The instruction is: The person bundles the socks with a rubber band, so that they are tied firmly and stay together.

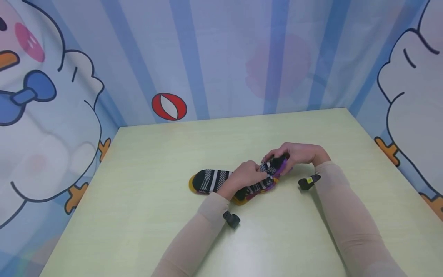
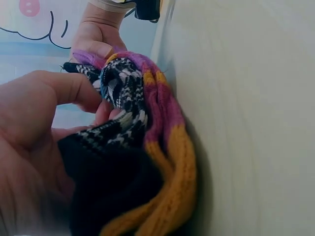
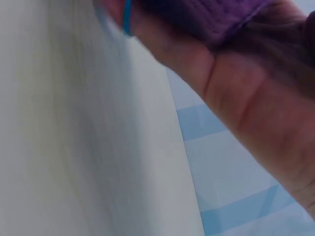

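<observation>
A pair of patterned socks (image 1: 215,180), black and white on the upper face with mustard and magenta-purple beneath, lies bunched on the table. My left hand (image 1: 246,176) pinches the socks near their middle; in the left wrist view its curled fingers press into the knit (image 2: 130,110). At the right end my right hand (image 1: 301,153) grips the purple-edged cuff (image 1: 278,162), raised a little off the table. A thin blue band (image 3: 127,17) crosses a fingertip of that hand in the right wrist view. The hands hide part of the socks.
The pale table (image 1: 145,161) reaches back to a striped blue curtain (image 1: 225,57). Cartoon-printed side walls (image 1: 418,127) stand left and right. Small black cameras (image 1: 232,219) sit at both wrists.
</observation>
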`<state>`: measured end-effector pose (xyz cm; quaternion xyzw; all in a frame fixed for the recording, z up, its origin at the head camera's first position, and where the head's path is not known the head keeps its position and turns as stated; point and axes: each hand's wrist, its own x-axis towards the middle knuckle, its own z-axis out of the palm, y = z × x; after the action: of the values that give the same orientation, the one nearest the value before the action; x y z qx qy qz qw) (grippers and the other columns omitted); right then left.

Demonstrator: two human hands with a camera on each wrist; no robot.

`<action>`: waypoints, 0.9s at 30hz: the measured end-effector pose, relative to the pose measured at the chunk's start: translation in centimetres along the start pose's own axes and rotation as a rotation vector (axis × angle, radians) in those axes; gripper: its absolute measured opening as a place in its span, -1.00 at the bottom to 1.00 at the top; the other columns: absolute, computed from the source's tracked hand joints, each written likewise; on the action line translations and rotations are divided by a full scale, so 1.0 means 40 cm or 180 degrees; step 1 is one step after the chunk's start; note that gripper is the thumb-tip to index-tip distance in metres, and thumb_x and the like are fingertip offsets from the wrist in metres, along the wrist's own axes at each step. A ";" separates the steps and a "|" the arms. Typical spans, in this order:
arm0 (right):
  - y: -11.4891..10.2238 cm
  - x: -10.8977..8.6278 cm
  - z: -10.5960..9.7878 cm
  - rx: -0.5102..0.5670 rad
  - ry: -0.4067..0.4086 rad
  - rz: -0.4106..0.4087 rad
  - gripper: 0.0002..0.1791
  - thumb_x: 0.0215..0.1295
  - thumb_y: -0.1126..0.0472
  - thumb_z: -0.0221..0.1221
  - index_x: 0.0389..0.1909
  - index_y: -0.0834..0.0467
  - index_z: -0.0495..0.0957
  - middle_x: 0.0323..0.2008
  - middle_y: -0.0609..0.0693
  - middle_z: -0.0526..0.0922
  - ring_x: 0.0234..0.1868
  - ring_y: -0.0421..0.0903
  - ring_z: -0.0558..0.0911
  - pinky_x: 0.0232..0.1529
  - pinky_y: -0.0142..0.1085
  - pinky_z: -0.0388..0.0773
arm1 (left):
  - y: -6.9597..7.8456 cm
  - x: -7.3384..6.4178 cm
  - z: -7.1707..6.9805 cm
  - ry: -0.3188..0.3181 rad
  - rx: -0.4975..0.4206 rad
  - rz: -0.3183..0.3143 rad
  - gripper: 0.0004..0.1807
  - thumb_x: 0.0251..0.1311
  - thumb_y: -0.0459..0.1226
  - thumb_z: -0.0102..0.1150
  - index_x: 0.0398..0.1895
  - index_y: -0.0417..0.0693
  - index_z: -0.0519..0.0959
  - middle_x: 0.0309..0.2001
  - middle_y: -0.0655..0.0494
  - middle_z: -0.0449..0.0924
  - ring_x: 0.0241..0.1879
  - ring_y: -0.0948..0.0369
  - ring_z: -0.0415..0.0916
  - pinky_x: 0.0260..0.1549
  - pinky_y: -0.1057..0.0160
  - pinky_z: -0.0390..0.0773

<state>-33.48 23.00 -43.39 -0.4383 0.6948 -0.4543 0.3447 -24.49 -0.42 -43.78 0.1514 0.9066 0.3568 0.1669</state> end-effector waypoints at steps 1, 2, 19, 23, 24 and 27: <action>0.002 0.000 -0.001 0.0068 -0.0015 -0.0032 -0.68 0.10 0.43 0.41 -0.08 0.28 0.71 0.25 0.39 0.43 0.25 0.19 0.46 0.02 -0.19 0.59 | 0.000 0.000 0.000 -0.0019 0.0054 -0.0005 -0.56 0.28 -0.09 0.19 -0.73 0.02 0.34 -0.67 0.21 0.40 -0.67 0.29 0.26 -0.67 0.33 0.26; 0.004 0.001 -0.001 0.0137 -0.0020 -0.0041 -0.69 0.10 0.44 0.41 -0.08 0.29 0.71 0.25 0.41 0.41 0.24 0.19 0.47 0.02 -0.19 0.59 | 0.001 0.000 0.000 -0.0041 0.0103 -0.0009 -0.54 0.28 -0.08 0.20 -0.75 0.03 0.33 -0.70 0.23 0.37 -0.69 0.30 0.23 -0.69 0.34 0.23; -0.058 0.013 0.021 -0.0542 0.0437 0.1305 -0.53 0.49 -0.10 0.07 -0.32 0.22 0.67 -0.04 0.03 0.66 -0.26 -0.09 0.54 -0.33 -0.23 0.53 | 0.007 -0.007 0.004 -0.0116 0.0289 0.0301 -0.70 0.39 -0.18 0.09 -0.56 -0.01 0.51 -0.63 0.24 0.37 -0.62 0.30 0.25 -0.59 0.34 0.26; -0.092 0.023 0.031 -0.0891 0.0277 0.1384 -0.69 0.32 0.04 0.31 -0.46 0.21 0.64 -0.08 0.01 0.67 -0.24 -0.15 0.56 -0.24 -0.23 0.52 | 0.012 -0.008 0.006 -0.0120 0.0315 0.0338 -0.69 0.44 -0.13 0.09 -0.51 -0.01 0.56 -0.64 0.25 0.35 -0.63 0.30 0.23 -0.59 0.34 0.24; -0.097 0.023 0.033 -0.0960 0.0194 0.1362 -0.75 0.25 0.11 0.37 -0.48 0.21 0.64 -0.03 0.03 0.66 -0.16 -0.12 0.57 -0.18 -0.22 0.51 | 0.013 -0.008 0.008 -0.0125 0.0326 0.0339 -0.68 0.44 -0.12 0.09 -0.50 0.00 0.56 -0.64 0.24 0.35 -0.64 0.30 0.23 -0.59 0.34 0.24; -0.105 0.018 0.034 -0.1144 0.0085 0.1347 -0.89 0.11 0.25 0.44 -0.35 0.13 0.72 0.14 0.09 0.58 0.11 0.04 0.55 0.02 -0.13 0.52 | 0.011 -0.005 0.017 -0.0089 0.0400 0.0374 -0.71 0.43 -0.08 0.13 -0.46 0.03 0.61 -0.58 0.26 0.43 -0.59 0.30 0.29 -0.56 0.34 0.27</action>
<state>-31.30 21.04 -39.99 -0.3316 0.8448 -0.2474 0.3395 -23.96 0.21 -43.90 0.2195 0.9143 0.3062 0.1486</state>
